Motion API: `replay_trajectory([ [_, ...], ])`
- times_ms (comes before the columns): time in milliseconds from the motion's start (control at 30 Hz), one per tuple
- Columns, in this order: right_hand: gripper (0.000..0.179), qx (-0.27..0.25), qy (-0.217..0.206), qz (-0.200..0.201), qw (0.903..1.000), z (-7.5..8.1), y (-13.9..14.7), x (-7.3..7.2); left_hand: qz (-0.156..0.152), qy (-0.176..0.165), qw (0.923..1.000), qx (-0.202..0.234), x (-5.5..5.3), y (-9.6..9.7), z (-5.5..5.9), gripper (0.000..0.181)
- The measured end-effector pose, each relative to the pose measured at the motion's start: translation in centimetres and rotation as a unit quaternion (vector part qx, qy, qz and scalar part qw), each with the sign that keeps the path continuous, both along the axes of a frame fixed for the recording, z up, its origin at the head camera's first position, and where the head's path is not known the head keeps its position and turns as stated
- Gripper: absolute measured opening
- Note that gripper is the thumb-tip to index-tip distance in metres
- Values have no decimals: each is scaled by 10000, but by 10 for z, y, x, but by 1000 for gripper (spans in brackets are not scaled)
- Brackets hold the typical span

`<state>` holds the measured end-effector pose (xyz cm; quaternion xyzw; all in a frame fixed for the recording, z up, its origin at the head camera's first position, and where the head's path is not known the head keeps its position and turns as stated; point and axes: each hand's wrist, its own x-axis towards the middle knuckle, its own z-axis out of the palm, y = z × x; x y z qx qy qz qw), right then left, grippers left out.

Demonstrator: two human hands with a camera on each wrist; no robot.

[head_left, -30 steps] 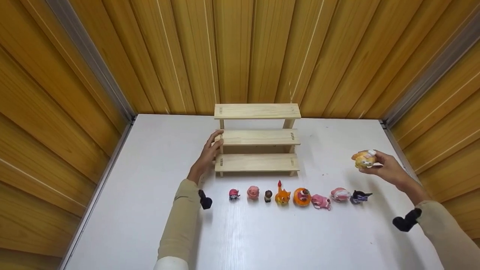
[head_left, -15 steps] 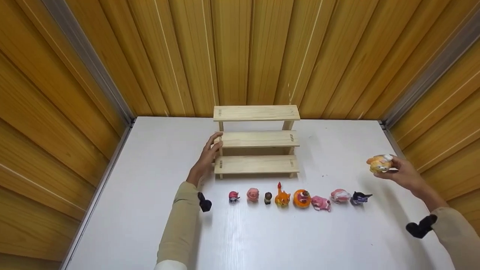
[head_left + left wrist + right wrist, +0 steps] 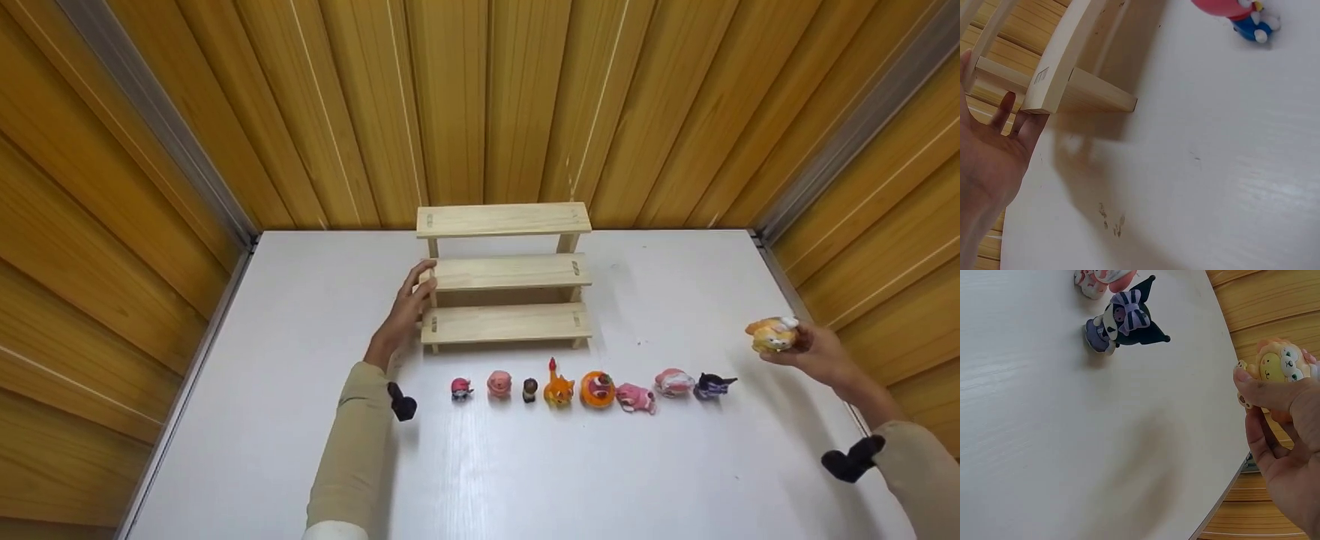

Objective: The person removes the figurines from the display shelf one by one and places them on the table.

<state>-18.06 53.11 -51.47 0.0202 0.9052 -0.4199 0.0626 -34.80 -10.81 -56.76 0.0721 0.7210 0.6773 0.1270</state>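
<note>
In the head view my left hand (image 3: 405, 309) grips the left side of a three-tier wooden display shelf (image 3: 506, 322) at the middle tier. The left wrist view shows its fingers (image 3: 1030, 130) curled behind the end of a plank. Over the table's right side, my right hand (image 3: 823, 358) holds a yellow-orange and white animal figurine (image 3: 1279, 370) above the surface, thumb on one side and fingers on the other. A dark-hooded figurine with a striped purple bow (image 3: 1129, 320) stands on the table nearest to that hand.
Several small figurines stand in a row before the shelf, from a red one (image 3: 461, 388) through an orange fox-like one (image 3: 559, 391) to a pink-and-white one (image 3: 674, 382). Wood-patterned walls (image 3: 517, 105) enclose the white table (image 3: 300, 315) at back and sides.
My right hand has moved right and slightly toward me with the figurine still held. The left hand stays on the shelf. The head view has shifted slightly.
</note>
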Motion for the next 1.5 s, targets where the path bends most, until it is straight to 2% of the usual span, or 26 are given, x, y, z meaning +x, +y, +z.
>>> replay_trajectory([
  [233,59,-155,-122,155,9997,-16,1,6,41,-53,10000,-28,2,-3,1,50],
  [433,63,102,-361,40,9993,-24,3,16,-16,-9,10000,-79,3,0,0,51],
  [767,62,144,-285,45,9995,-42,2,32,-62,30,10000,0,0,4,4,51],
  [1000,57,223,35,-16,9997,-61,-3,41,-64,17,10000,28,3,0,3,52],
  [1200,55,554,92,126,9983,-70,-11,33,90,42,9999,19,3,-6,4,48],
  [1400,51,652,237,40,9976,-76,-9,36,81,-20,10000,-2,3,0,2,48],
  [1500,54,725,127,-14,9973,-77,-7,35,43,-49,10000,4,3,2,2,49],
])
